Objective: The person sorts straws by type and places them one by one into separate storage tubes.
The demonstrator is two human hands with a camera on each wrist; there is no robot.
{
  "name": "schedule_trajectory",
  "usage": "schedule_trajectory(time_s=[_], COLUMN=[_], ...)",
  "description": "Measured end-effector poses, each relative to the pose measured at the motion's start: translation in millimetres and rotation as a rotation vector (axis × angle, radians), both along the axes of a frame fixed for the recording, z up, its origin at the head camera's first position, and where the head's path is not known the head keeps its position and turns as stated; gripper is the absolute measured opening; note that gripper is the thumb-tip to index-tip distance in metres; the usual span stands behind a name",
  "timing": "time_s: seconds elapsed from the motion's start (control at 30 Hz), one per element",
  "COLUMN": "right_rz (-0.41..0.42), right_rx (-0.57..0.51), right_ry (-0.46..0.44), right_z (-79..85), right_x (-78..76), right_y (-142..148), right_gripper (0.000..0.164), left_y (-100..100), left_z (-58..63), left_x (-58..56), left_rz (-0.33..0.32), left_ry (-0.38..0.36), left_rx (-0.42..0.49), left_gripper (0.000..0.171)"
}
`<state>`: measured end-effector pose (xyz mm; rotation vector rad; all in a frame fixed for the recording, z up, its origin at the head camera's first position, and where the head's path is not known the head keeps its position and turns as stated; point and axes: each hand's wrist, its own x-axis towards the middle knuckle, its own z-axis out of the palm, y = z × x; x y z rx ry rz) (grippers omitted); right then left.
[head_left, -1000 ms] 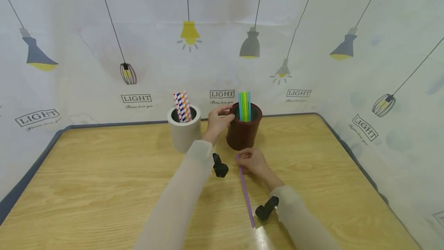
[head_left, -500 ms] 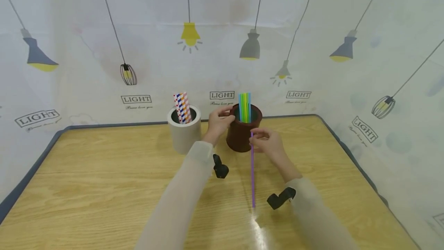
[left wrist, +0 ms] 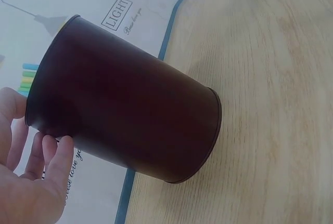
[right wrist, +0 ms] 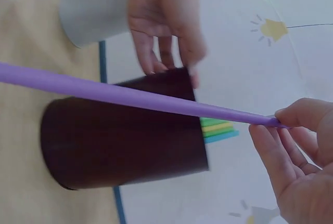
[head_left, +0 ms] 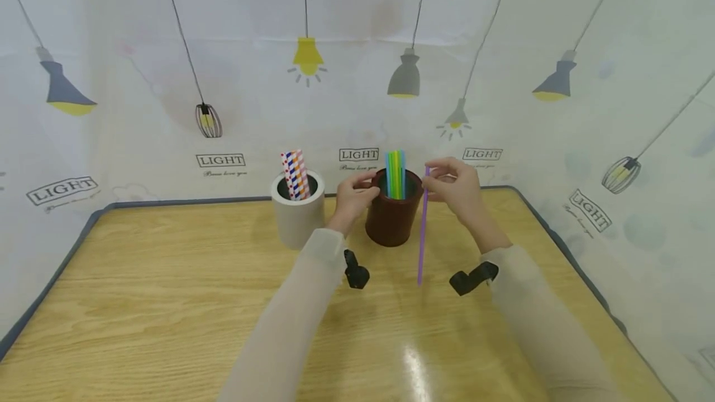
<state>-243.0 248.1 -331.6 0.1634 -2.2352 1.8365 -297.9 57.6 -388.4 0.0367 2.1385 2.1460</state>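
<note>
A dark brown cup (head_left: pixel 390 219) stands upright on the table with several green, yellow and blue straws (head_left: pixel 395 175) in it. My left hand (head_left: pixel 353 198) holds this cup at its left side by the rim. Between the thumb and fingers of my right hand (head_left: pixel 455 183), the upper end of a purple straw (head_left: pixel 422 234) is pinched. The straw hangs almost upright just right of the cup, its lower end above the table. In the right wrist view the purple straw (right wrist: pixel 145 98) crosses in front of the cup (right wrist: pixel 125 146).
Left of my left hand stands a white cup (head_left: pixel 298 222) with several patterned straws (head_left: pixel 295 175). Behind both cups rises a wall sheet (head_left: pixel 251 79) printed with lamps, meeting the back edge of the wooden table (head_left: pixel 167 290).
My right hand has lifted the purple straw off the table, raising it up and to the right until it hangs beside the brown cup. My left hand stays at the cup.
</note>
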Motion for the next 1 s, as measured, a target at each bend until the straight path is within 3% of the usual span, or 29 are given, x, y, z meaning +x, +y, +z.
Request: schedule_trajectory(time_s=[0.17,0.47,0.77,1.0], right_rz=[-0.046,-0.107,-0.186,-0.222], right_rx=[0.019,-0.009,0.016,-0.036], right_ry=[0.029,0.068,0.128,0.15], right_z=[20.3,59.6,82.4,93.2], right_x=[-9.9,-35.3,-53.2,-62.2], right_y=[6,-1,-11,-16], right_gripper=[0.03,0.028,0.028,0.027], left_y=[1,-1,-1,-2], left_z=[0.5,-0.5,0.4,-1.9], left_x=[0.6,0.8,0.2,-0.4], left_rz=[-0.024,-0.002,0.004,0.003], left_ry=[0.0,0.023,0.019,0.028], left_rx=[-0.001,-0.013,-0.012,-0.021], left_gripper=[0.038,0.036,0.037,0.036])
